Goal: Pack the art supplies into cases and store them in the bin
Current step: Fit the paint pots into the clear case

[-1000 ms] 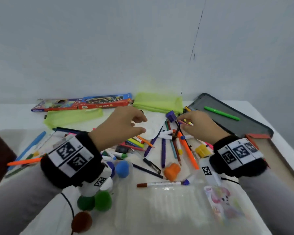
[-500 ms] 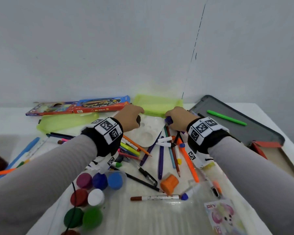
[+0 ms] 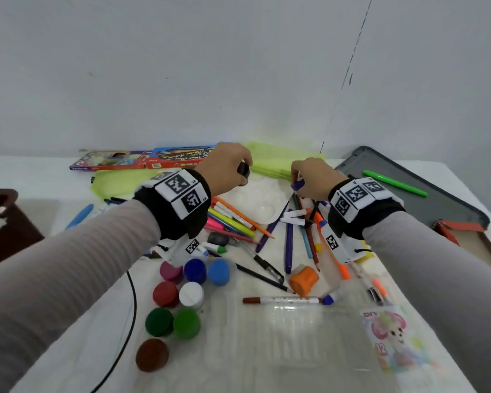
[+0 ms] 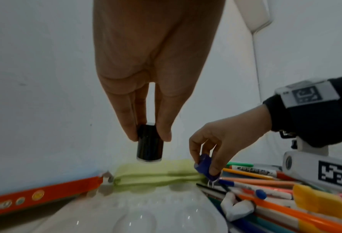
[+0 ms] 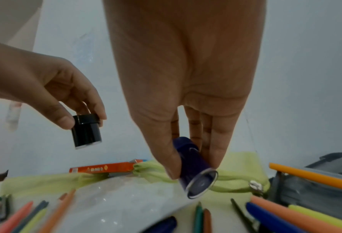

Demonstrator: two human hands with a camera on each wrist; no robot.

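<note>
My left hand (image 3: 227,168) pinches a small black paint pot (image 4: 149,147) by its lid, lifted above the white palette (image 3: 255,198). The black pot (image 5: 86,131) also shows in the right wrist view, and as a dark spot (image 3: 243,169) in the head view. My right hand (image 3: 312,177) pinches a dark blue paint pot (image 5: 196,170), tilted, just above the pen pile; the blue pot (image 4: 204,167) is near a green fabric pouch (image 4: 156,173). Several more paint pots (image 3: 193,282) stand on the table's near left.
Loose pens, markers and pencils (image 3: 289,236) lie across the table's middle. A grey bin lid (image 3: 425,194) holds a green marker (image 3: 394,182) at right. Crayon boxes (image 3: 142,160) and another green pouch (image 3: 116,181) lie at the back. A clear plastic case (image 3: 295,336) lies near me.
Both hands have reached farther toward the back of the table. The left hand has picked up the black pot; the right still holds the blue one. The camera view shifted down.
</note>
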